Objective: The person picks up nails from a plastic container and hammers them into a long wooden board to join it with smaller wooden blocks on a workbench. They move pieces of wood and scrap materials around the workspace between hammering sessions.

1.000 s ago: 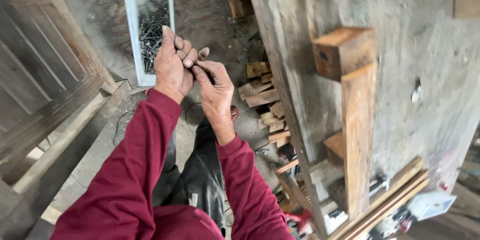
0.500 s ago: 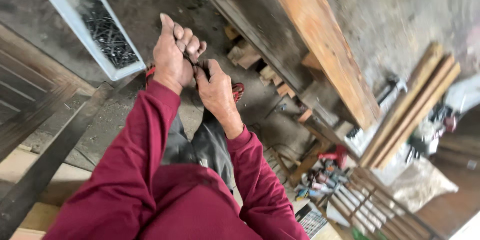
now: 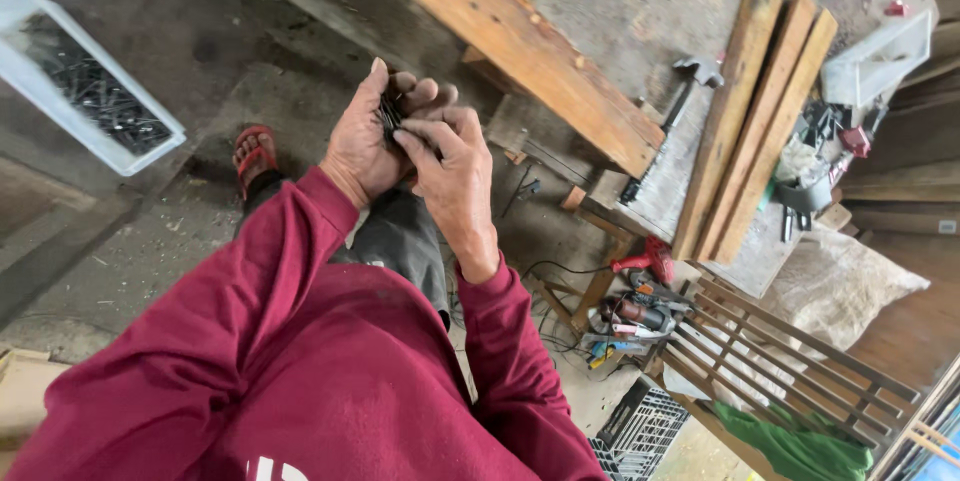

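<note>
A big orange-brown wooden beam [image 3: 520, 41] runs slantwise across the top of the view, above the hands. To the right of it sits a low grey surface [image 3: 665, 191] with three long wooden slats [image 3: 765, 111] lying side by side on it, and a hammer [image 3: 670, 111] lies next to them with its head up and its handle pointing down toward the person. Far off to the left, on the floor [image 3: 200, 21], stands a white tray [image 3: 40, 91] full of dark nails, well apart from both hands. A foot in a red sandal [image 3: 252, 153] rests on the floor just left of the left hand. Both arms wear dark red sleeves [image 3: 260, 291]. The left hand [image 3: 365, 146] is cupped and closed around a small bunch of dark nails [image 3: 388, 113]. The nails stand mostly up and down in the view, poking out at the top of the fist between the fingers. The right hand [image 3: 455, 176] touches the left one, and its fingertips [image 3: 405, 138] press on the bunch from the right, so both hands are right at the nails. How many nails are in the bunch is hard to tell, because the fingers hide most of them. I cannot tell if the right hand has pinched one nail or is only touching them. The power tools [image 3: 635, 306] below the surface are a jumble and hard to make out.
</note>
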